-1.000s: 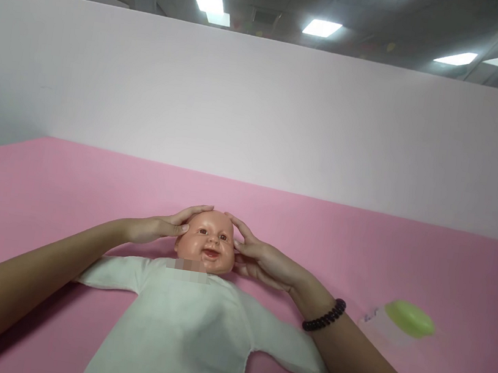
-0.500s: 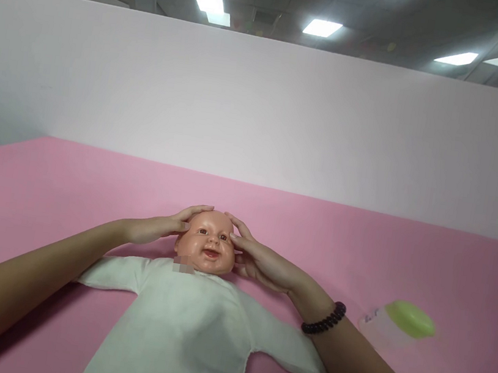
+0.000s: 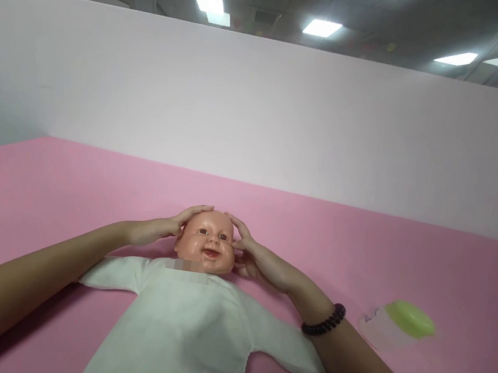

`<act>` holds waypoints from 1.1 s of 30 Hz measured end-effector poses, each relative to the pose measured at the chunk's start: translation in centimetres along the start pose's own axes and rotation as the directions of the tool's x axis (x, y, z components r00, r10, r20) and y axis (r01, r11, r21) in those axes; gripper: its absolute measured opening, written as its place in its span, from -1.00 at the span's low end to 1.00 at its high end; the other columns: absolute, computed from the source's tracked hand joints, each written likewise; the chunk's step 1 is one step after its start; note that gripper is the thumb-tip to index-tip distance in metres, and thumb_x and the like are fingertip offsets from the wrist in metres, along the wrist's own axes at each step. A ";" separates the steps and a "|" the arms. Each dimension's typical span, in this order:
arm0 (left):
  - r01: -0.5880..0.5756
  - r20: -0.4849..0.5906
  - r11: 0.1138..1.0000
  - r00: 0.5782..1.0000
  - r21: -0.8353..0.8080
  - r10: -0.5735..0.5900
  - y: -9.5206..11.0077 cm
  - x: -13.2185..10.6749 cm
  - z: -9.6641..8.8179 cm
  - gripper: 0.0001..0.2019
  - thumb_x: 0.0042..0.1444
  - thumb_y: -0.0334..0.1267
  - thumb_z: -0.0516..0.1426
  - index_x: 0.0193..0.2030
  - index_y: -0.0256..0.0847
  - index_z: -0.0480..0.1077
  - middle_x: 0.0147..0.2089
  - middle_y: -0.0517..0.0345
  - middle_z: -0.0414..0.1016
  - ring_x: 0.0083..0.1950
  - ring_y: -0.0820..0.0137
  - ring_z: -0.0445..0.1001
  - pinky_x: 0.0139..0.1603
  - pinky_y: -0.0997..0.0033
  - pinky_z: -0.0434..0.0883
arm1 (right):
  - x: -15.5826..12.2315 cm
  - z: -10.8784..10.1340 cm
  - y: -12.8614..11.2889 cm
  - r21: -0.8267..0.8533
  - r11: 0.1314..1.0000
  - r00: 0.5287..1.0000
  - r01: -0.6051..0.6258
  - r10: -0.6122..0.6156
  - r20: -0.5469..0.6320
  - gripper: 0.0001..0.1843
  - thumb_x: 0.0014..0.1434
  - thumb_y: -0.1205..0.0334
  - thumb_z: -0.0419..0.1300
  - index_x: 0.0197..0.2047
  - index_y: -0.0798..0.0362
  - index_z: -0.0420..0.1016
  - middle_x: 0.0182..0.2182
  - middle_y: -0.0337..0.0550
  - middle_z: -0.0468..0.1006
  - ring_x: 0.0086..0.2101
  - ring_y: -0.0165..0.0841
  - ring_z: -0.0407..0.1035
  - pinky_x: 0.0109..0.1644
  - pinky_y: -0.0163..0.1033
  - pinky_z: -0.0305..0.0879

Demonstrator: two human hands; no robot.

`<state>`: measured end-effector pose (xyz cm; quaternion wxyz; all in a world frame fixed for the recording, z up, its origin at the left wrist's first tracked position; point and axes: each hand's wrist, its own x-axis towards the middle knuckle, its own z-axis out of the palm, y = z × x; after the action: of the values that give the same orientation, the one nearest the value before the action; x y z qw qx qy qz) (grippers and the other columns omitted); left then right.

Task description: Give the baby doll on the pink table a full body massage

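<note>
One doll (image 3: 183,325), apparently one container (image 3: 398,326)

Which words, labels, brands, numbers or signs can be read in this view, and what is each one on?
None can be read.
Small purplish marking on the clear container with the green lid: too small and blurred to make out, or to tell whether it is lettering.
Doll's white suit: no lettering on the part in view.
</note>
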<state>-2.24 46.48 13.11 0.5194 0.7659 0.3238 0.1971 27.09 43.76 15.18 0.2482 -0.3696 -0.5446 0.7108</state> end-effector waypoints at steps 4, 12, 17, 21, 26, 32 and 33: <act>-0.014 -0.004 1.000 1.000 0.003 0.014 -0.2 0.0 -0.2 -0.30 0.40 -0.11 0.00 0.57 0.26 -0.23 0.63 0.21 -0.24 0.57 0.07 -0.02 0.47 0.02 0.21 | -0.3 0.1 -0.3 -0.007 1.000 1.000 -0.013 0.013 -0.015 -0.08 0.20 0.12 0.19 0.52 -0.32 -0.15 -0.43 -0.35 0.27 -0.42 -0.40 0.22 -0.19 -0.25 0.21; -0.128 -0.136 0.990 0.981 0.061 0.136 0.3 0.5 1.6 -0.39 0.42 0.03 -0.01 0.53 0.07 -0.06 0.55 -0.03 -0.03 0.54 0.04 0.04 0.47 -0.10 0.20 | 0.2 0.9 0.1 -0.182 0.974 0.980 0.135 -0.159 -0.123 -0.34 0.25 0.10 0.15 0.39 -0.17 0.13 -0.25 -0.24 0.44 -0.20 -0.32 0.37 -0.01 -0.14 0.29; -0.412 -0.163 0.815 0.845 0.407 0.509 0.4 0.8 2.7 -0.47 0.41 -0.04 0.02 0.45 -0.04 0.07 0.46 -0.16 0.07 0.52 -0.01 0.03 0.50 -0.17 0.11 | 0.5 2.1 0.6 -0.374 0.860 0.852 0.346 -0.455 -0.259 -0.55 0.19 0.07 0.21 0.13 -0.06 0.36 0.23 -0.10 0.37 0.21 -0.19 0.27 0.23 -0.09 0.25; -0.499 -0.083 0.656 0.758 0.566 0.648 0.9 0.9 3.3 -0.50 0.34 -0.04 0.11 0.36 -0.02 0.18 0.41 -0.19 0.08 0.49 -0.07 0.06 0.45 -0.23 0.17 | 0.3 2.4 0.6 -0.358 0.851 0.826 0.383 -0.490 -0.280 -0.60 0.18 0.09 0.22 0.09 -0.07 0.36 0.18 -0.12 0.41 0.18 -0.21 0.31 0.19 -0.10 0.30; -0.463 -0.071 0.647 0.778 0.605 0.624 1.0 0.7 3.6 -0.55 0.33 -0.01 0.10 0.29 -0.09 0.24 0.41 -0.22 0.03 0.47 -0.09 0.10 0.44 -0.24 0.20 | 0.6 1.8 0.5 -0.329 0.868 0.852 0.372 -0.460 -0.249 -0.57 0.14 0.07 0.26 0.07 -0.09 0.35 0.19 -0.14 0.38 0.19 -0.21 0.29 0.24 -0.09 0.27; -0.437 -0.066 0.635 0.789 0.637 0.610 1.0 0.8 3.6 -0.54 0.33 0.01 0.08 0.29 -0.08 0.20 0.42 -0.22 0.03 0.47 -0.08 0.09 0.44 -0.22 0.19 | 0.9 1.6 0.5 -0.311 0.884 0.864 0.348 -0.431 -0.259 -0.51 0.06 0.08 0.25 0.07 -0.07 0.31 0.17 -0.13 0.36 0.19 -0.20 0.27 0.25 -0.08 0.26; -0.433 -0.066 0.629 0.789 0.646 0.610 1.0 0.8 3.7 -0.54 0.34 0.00 0.08 0.29 -0.08 0.20 0.42 -0.22 0.02 0.47 -0.08 0.09 0.43 -0.21 0.20 | 0.9 1.6 0.5 -0.300 0.890 0.869 0.344 -0.423 -0.259 -0.50 0.05 0.09 0.25 0.07 -0.07 0.31 0.18 -0.13 0.36 0.18 -0.20 0.27 0.25 -0.07 0.26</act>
<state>0.94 44.33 12.62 0.1178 0.9139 0.2000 0.3331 25.31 43.39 14.70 0.4218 -0.3902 -0.6436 0.5054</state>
